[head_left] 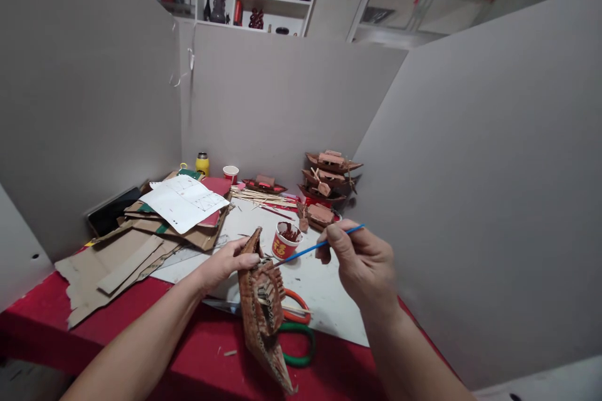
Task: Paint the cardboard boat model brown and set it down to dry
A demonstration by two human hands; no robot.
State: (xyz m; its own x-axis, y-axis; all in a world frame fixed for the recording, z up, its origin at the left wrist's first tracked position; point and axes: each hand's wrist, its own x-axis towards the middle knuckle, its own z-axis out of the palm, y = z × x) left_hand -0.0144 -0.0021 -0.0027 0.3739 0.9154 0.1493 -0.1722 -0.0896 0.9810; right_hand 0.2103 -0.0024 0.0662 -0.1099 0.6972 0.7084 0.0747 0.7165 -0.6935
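My left hand [231, 262] grips a brown cardboard model boat [258, 313] near its upper end, tilted over the table's front edge. Corrugated edges show along its hull and cabin. In my right hand [360, 260] a thin blue paintbrush [310, 249] is pinched between thumb and fingers. The brush's tip meets the upper part of the boat's cabin. Just behind the boat stands a red and white paper cup [286, 240] with dark brown paint inside and on its rim. Scissors with orange and green handles [300, 344] lie partly under the boat.
Finished-looking model boats [332, 169] are stacked at the back right, and another boat [264, 184] sits at the back. Thin wooden sticks [263, 197] lie before it. Cardboard pieces [122, 263] and a marked paper sheet [183, 200] pile up left. Grey partitions [291, 94] enclose the table.
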